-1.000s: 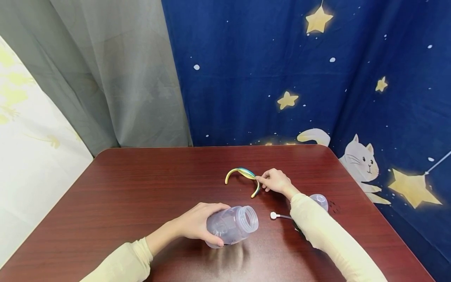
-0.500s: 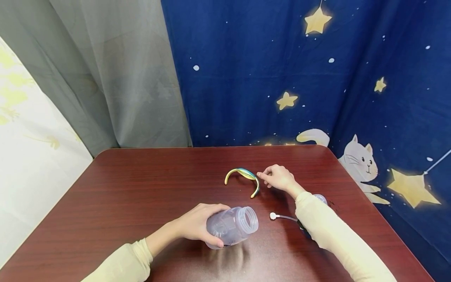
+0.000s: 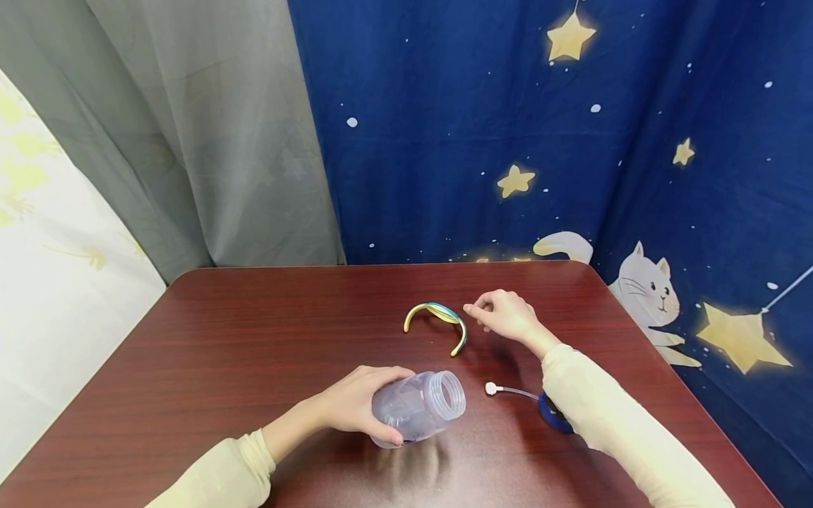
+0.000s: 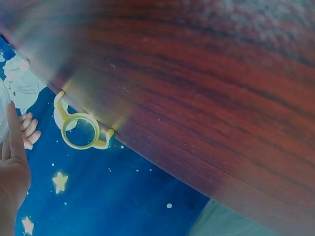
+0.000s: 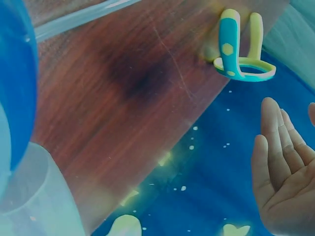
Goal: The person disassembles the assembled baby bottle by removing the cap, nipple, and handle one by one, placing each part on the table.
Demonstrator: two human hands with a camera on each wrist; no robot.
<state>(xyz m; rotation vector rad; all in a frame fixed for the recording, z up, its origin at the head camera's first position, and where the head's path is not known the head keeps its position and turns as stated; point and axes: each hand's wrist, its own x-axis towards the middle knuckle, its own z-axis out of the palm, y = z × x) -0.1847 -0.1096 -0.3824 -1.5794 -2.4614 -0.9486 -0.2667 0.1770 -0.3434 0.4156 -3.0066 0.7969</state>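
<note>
In the head view my left hand grips a translucent lilac baby bottle, thumb low on its side. The bottle leans with its threaded, uncapped mouth to the right. My right hand hovers over the table, fingers loosely bent and holding nothing. Just left of its fingertips stands a yellow and teal bottle handle, a ring with two curved grips. That ring faces the camera in the left wrist view. In the right wrist view the fingers of my right hand are apart from the handle.
Under the right sleeve lies a blue bottle collar, partly covered. A thin straw with a white weighted end runs out from it. A clear dome cap shows in the right wrist view. Curtains hang behind the brown table.
My right hand has let go of the handle and drawn back slightly to the right and away. Its sleeve now uncovers the blue collar and hides the clear cap. The left hand and bottle stay put.
</note>
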